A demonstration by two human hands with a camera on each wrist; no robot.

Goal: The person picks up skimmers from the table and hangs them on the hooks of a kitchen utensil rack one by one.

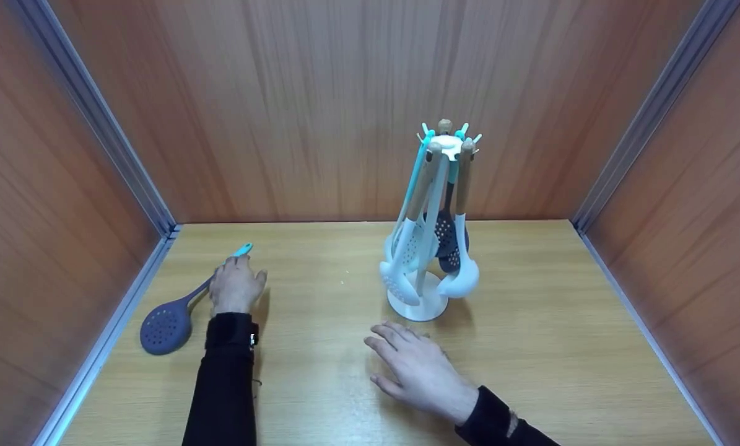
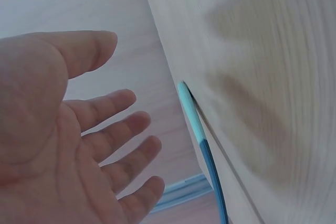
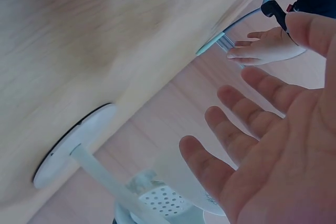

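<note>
On the left of the table lies a dark blue-grey skimmer with a perforated round head and a turquoise handle end. My left hand hovers over its handle. The left wrist view shows a gap between the loosely spread fingers and the skimmer's handle. Lower right of centre, my right hand hangs over the table, fingers spread and holding nothing. Just beyond it stands a white utensil stand, hung with several utensils, among them a white ladle with a wooden handle.
The wooden table is enclosed by a back panel and side panels with metal edge strips. A white slotted spoon and a dark perforated utensil also hang on the stand.
</note>
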